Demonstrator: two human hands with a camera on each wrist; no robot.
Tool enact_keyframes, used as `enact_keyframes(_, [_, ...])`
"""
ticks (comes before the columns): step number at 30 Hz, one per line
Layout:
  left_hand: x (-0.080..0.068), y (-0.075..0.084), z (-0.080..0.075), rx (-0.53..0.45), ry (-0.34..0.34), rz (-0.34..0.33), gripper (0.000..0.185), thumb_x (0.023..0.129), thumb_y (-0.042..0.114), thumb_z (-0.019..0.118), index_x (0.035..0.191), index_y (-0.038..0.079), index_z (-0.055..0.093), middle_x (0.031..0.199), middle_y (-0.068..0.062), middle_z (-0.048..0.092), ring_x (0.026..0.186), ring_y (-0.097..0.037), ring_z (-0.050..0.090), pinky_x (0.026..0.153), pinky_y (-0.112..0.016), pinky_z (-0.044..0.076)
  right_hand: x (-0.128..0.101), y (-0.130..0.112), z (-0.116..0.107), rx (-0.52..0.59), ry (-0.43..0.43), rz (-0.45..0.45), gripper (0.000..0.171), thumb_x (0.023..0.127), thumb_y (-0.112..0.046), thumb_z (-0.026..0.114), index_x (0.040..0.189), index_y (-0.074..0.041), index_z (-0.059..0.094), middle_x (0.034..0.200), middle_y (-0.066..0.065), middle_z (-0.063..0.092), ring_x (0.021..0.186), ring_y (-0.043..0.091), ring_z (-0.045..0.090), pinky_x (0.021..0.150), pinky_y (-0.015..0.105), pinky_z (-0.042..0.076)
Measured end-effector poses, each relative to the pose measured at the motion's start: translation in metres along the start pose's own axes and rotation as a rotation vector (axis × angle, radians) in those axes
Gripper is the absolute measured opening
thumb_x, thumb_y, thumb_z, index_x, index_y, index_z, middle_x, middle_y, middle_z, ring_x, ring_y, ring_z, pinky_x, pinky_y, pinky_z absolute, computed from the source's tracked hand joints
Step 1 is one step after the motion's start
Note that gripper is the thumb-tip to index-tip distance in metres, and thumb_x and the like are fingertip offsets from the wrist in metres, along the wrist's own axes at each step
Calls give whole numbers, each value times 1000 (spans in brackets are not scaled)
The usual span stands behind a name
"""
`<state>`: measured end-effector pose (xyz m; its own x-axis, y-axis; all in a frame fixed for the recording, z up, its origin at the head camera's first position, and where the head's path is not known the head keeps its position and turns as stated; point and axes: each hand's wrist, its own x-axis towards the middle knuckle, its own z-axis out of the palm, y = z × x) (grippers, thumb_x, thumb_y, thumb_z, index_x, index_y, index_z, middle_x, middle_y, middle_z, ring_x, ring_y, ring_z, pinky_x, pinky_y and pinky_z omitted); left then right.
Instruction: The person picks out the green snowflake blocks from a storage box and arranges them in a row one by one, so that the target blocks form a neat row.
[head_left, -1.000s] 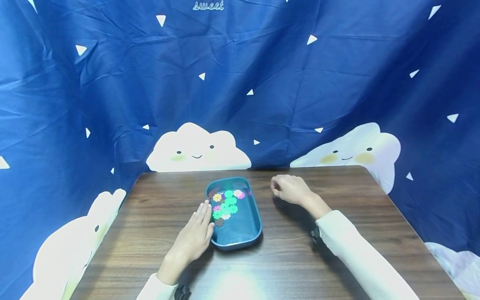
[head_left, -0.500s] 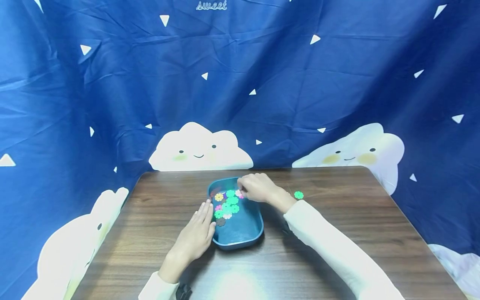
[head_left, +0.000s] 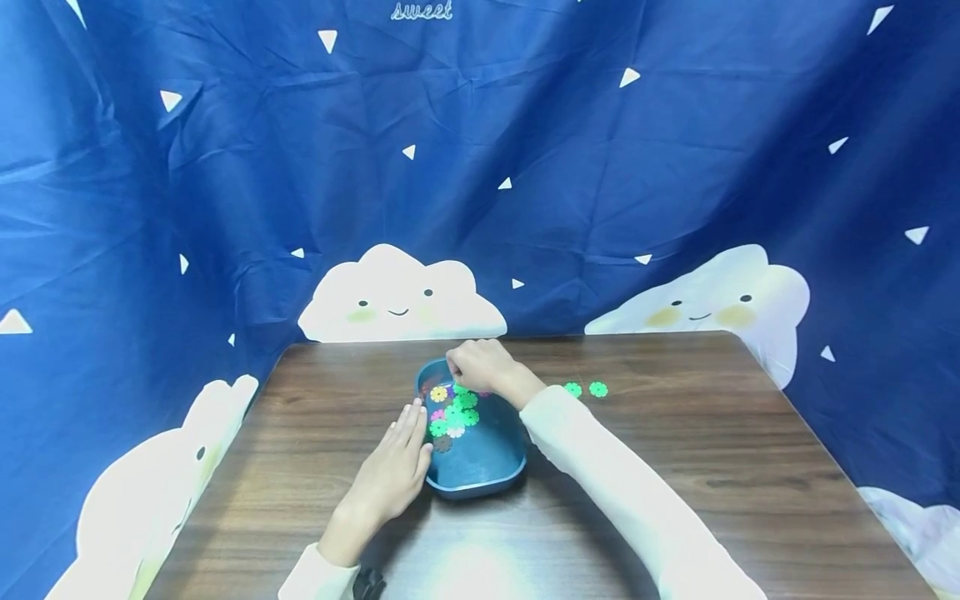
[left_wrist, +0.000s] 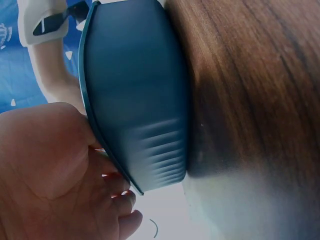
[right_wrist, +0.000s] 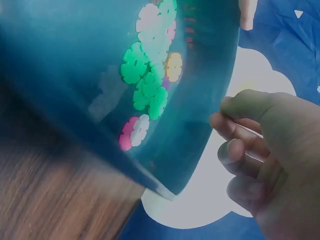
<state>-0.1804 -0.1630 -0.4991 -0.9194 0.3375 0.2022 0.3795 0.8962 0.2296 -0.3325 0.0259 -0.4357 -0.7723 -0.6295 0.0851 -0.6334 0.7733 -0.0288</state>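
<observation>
My left hand [head_left: 390,467] lies with straight fingers along the left rim of a dark teal plastic tray [head_left: 480,483]; the left wrist view shows its palm [left_wrist: 45,170] beside the tray's outer wall. Inside the tray, towards the far left, are several flower-shaped plastic discs: green [head_left: 453,415], yellow [head_left: 438,394], white [head_left: 455,432], pink and dark brown [head_left: 442,443]. My right hand [head_left: 483,365] hovers over the tray's far end. In the right wrist view its fingers [right_wrist: 240,150] bend loosely, thumb close to the index finger, with nothing between them.
Two green discs [head_left: 597,389] lie side by side on the wooden table [head_left: 675,467], right of the tray. A blue curtain [head_left: 525,125] with white clouds and triangles hangs behind the table. My right sleeve [head_left: 622,492] crosses the tray's right side.
My right hand has moved left from the table to over the tray's far end. Two green discs now show on the table where it was. My left hand has stayed at the rim.
</observation>
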Motion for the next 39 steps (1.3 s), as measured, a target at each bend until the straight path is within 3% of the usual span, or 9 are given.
enact_keyframes(4, [2,-1,0,11,11,14,59,106,35,31,153,-1,27,163,-16,22,150,-33,25,119,-51,30,9,-2,2,-24,-32,29,9,91,-22,60,82,-23,62,72,-11,60,64,8,54,58,24,47])
enact_keyframes(12, [2,3,-2,-8,-12,-9,58,105,28,41,154,1,25,163,-15,22,151,-31,23,121,-50,28,16,-2,11,-46,-110,78,5,90,-24,64,91,-22,69,76,-10,66,67,9,58,65,28,53])
enact_keyframes(17, [3,1,1,-8,-6,-2,58,105,27,40,154,1,25,163,-15,22,151,-31,23,121,-50,27,20,-3,15,-80,-153,99,9,89,-27,68,83,-22,69,71,-7,65,66,11,57,63,28,53])
enact_keyframes(26, [4,0,-1,19,1,24,59,104,27,39,154,-1,25,162,-17,24,149,-34,25,119,-52,30,20,-6,24,-128,-256,121,19,95,-22,61,111,-19,71,100,1,71,83,16,63,81,36,58])
enact_keyframes(32, [4,1,-2,23,-6,13,58,105,31,35,153,-1,27,162,-17,24,150,-33,25,120,-51,30,22,-10,30,-162,-296,108,20,95,-22,62,112,-19,71,106,1,72,93,18,66,88,38,58])
enact_keyframes(39, [3,3,-4,27,-16,-14,58,104,28,41,153,-1,28,162,-16,24,150,-31,24,121,-48,29,20,-13,32,-183,-307,94,22,94,-24,63,115,-19,70,108,1,70,95,19,65,91,38,57])
